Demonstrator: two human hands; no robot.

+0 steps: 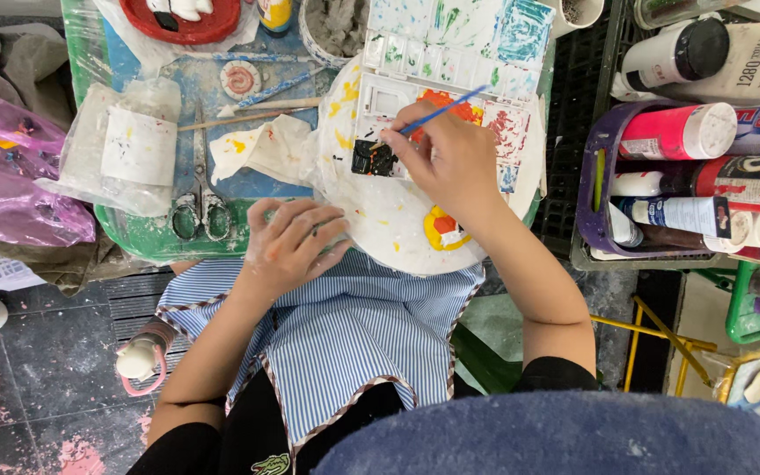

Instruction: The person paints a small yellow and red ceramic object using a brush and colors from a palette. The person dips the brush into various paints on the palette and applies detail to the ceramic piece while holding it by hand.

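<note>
While the right hand [450, 158] pinches a thin blue paintbrush [440, 113], its tip dips into black paint [373, 160] on the white plastic palette [494, 79], whose wells are already smeared orange, green and red. The left hand [290, 242], fingers spread and holding nothing, rests on the round white plate [380, 220], perhaps steadying it. Yellow daubs mark its smooth surface; much stays bare. Metal scissors [200, 207] lie nearby on the desk [142, 242].

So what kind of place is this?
Probably an arts and crafts studio: the right hand dips a blue paintbrush into a stained paint palette, with paint bottles racked alongside.
</note>
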